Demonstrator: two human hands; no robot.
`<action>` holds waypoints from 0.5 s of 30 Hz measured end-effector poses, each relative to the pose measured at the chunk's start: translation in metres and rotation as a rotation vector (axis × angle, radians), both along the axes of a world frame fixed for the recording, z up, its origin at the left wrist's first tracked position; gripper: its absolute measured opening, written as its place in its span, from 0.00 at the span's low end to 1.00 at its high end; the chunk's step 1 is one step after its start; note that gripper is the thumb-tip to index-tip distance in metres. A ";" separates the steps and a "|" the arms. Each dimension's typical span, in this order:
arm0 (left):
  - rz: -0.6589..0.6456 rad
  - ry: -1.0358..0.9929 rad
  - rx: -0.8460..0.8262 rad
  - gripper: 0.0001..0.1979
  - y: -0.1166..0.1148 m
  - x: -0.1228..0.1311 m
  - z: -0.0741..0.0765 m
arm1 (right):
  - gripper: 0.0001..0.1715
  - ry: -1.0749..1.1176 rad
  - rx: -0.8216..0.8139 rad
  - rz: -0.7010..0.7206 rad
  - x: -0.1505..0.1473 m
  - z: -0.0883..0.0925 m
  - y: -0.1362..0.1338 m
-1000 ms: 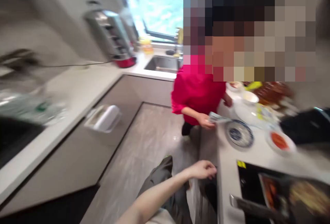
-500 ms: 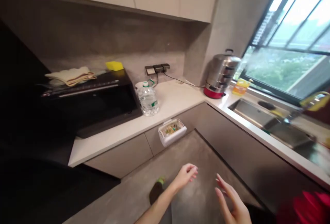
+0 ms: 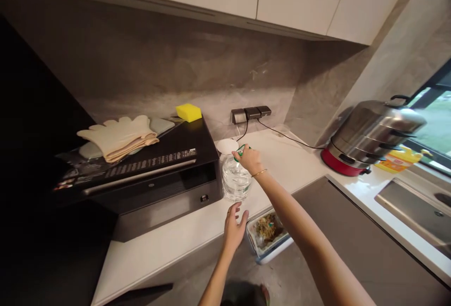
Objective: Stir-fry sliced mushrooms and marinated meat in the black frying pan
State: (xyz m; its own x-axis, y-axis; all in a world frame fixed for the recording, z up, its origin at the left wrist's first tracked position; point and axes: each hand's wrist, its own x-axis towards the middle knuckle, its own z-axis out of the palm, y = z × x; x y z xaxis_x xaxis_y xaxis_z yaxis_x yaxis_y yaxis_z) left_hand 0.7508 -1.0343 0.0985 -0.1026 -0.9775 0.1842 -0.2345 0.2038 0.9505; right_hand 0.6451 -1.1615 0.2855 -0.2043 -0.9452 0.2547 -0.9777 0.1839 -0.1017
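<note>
A clear water bottle (image 3: 235,181) with a green cap and handle stands on the white counter, beside the black oven. My right hand (image 3: 249,158) is at its top, fingers closed around the green handle. Just below the bottle, near the counter's front edge, my left hand (image 3: 235,223) is held with its fingers apart and nothing in it. A white round lid (image 3: 227,145) shows behind the bottle.
The black oven (image 3: 183,179) bears folded gloves (image 3: 120,137) and a yellow sponge (image 3: 189,112). A scrap bin (image 3: 269,235) hangs at the counter front. A steel steamer (image 3: 377,132) stands right, near a sink (image 3: 416,212).
My view has come closer to the counter and turned left. Both hands have moved up from over the floor to the bottle, and my right hand has closed on its handle.
</note>
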 end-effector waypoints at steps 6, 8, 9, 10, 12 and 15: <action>0.207 -0.217 -0.328 0.34 -0.070 -0.030 0.042 | 0.31 0.226 0.138 0.270 -0.018 -0.011 -0.043; 0.258 -0.284 -0.370 0.39 -0.092 -0.038 0.051 | 0.30 0.263 0.132 0.399 -0.032 -0.013 -0.048; 0.285 -0.317 -0.375 0.40 -0.101 -0.042 0.054 | 0.29 0.271 0.127 0.485 -0.039 -0.013 -0.051; 0.310 -0.345 -0.375 0.42 -0.109 -0.046 0.056 | 0.27 0.267 0.122 0.589 -0.045 -0.011 -0.054; 0.345 -0.384 -0.369 0.44 -0.118 -0.051 0.056 | 0.22 0.224 0.118 0.847 -0.057 -0.005 -0.060; 0.345 -0.396 -0.359 0.46 -0.123 -0.052 0.056 | 0.16 0.135 0.142 1.182 -0.070 0.011 -0.063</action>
State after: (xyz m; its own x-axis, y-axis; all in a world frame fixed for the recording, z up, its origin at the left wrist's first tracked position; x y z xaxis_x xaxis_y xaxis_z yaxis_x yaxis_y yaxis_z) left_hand 0.6985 -1.1575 0.1542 0.0798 -0.8510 0.5190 -0.6629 0.3435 0.6652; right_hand 0.5754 -1.2246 0.2961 0.8296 -0.5517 0.0858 -0.5507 -0.8339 -0.0368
